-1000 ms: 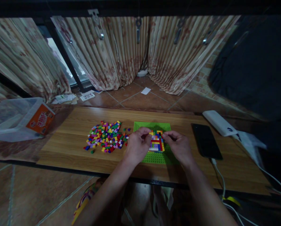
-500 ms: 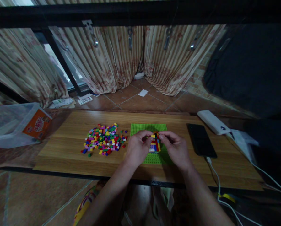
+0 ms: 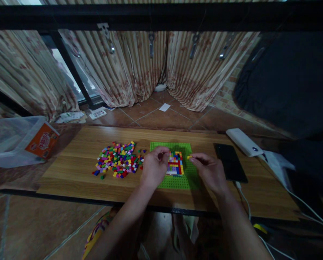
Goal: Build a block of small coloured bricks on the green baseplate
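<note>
A green studded baseplate [image 3: 187, 182] lies on the wooden table, bearing a low build of coloured toy bricks [image 3: 175, 164] in red, yellow, blue and white. My right hand [image 3: 208, 169] is over the plate's right edge, pinching a small yellow brick [image 3: 190, 157] between thumb and fingertips. At the build's left side is my left hand [image 3: 156, 164], thumb and fingers closed together near its upper left corner; what they hold, if anything, is hidden. To the left lies a loose heap of small coloured bricks [image 3: 118, 159].
A black phone [image 3: 230, 162] with a white cable lies to the right, beside a white power bank [image 3: 244, 142]. A clear plastic box [image 3: 17, 141] with an orange label stands at the far left. The table's dark front edge [image 3: 177, 210] runs close to my forearms.
My hands have moved apart. The right has drawn back to the right with the yellow brick, and the left has shifted slightly left, uncovering more of the build.
</note>
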Available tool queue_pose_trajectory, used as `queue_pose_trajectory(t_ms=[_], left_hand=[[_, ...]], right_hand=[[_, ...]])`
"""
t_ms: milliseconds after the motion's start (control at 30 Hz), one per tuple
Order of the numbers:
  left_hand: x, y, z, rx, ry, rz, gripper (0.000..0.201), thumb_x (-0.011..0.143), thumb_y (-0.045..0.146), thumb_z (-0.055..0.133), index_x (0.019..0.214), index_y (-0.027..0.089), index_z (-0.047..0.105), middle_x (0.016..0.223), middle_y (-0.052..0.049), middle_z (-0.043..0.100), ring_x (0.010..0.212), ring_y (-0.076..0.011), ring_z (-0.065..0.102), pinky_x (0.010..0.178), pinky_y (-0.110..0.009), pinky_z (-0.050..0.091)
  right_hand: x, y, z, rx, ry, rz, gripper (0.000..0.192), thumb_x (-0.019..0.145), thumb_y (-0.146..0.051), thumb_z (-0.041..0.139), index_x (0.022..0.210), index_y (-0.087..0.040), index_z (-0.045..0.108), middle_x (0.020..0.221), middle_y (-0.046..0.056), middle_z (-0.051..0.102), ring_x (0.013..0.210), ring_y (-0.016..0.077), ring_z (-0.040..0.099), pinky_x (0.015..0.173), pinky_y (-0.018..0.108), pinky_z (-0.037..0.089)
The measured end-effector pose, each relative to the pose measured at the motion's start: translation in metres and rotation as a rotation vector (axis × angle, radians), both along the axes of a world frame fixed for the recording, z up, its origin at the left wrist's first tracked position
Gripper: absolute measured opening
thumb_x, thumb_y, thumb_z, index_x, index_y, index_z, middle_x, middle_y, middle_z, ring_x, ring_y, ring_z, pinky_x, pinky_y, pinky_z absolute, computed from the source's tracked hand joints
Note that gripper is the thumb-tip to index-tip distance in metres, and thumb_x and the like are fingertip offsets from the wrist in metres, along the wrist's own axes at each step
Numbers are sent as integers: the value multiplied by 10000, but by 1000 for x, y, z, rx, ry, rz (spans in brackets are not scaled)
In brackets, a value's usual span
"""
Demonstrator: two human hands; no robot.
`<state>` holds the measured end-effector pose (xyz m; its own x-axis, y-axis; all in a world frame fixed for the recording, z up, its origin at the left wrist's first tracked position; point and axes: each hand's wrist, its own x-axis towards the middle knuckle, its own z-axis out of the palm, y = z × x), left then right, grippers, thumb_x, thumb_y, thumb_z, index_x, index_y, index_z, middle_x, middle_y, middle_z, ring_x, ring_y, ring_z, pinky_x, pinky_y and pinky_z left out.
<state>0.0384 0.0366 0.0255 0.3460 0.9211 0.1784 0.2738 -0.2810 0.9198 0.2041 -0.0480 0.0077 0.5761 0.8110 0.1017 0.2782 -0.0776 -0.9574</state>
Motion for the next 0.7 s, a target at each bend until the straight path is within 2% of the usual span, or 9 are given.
queue_pose_trajectory(t_ms=[133,267,533,700], left_hand=[[-5,8,-3,11,79,93,165,823,170,553,926,170,682,937,-59,726,862,-171,672,820,-307,523],[-3,4,-4,62,197,85,210,813,195,577,994,179,682,1029,-79,706,959,-210,649,897,-370,502],[-2,2,-3,102,237,34,205,818,205,576,998,186,671,1061,-83,676,1024,-228,611,965,-409,460],[4,1,-5,115,242,41,273,779,239,637,1045,180,653,1116,-95,639,1089,-255,571,985,-421,441]], right_hand=[[0,1,-11,-51,66,89,261,676,-445,751,807,-220,755,838,50,742,769,211,652,735,353,501],[-6,8,-20,-37,86,145,259,662,-439,765,801,-221,755,821,40,726,721,186,625,696,327,482],[-13,15,-17,-14,160,48,278,595,-446,800,721,-212,720,719,14,694,655,163,589,648,304,462],[-16,17,-17,-14,319,30,350,505,-444,844,712,-203,695,685,2,677,626,153,587,629,295,468]])
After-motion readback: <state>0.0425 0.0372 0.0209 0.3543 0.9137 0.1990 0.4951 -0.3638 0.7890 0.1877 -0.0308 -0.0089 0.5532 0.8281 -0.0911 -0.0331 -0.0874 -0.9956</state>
